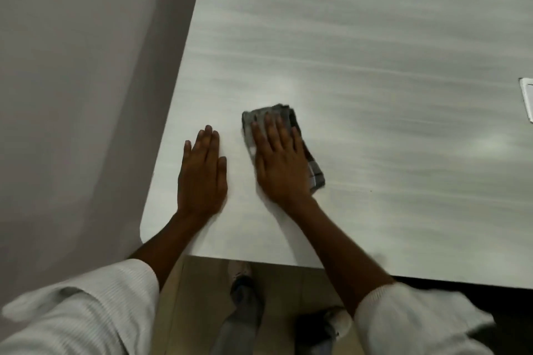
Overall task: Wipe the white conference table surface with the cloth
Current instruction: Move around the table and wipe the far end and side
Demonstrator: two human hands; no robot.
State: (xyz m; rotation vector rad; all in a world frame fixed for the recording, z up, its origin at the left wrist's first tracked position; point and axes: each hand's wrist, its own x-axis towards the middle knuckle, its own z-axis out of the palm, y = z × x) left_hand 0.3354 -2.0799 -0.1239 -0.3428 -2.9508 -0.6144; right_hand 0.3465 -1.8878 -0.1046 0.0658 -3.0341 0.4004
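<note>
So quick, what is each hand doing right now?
Left hand: open, flat on the white table, holding nothing.
Right hand: open, palm pressed flat on the grey cloth, not gripping it.

Cloth grey, dark check lines; table white, faint streaked grain; sleeves white, ribbed.
</note>
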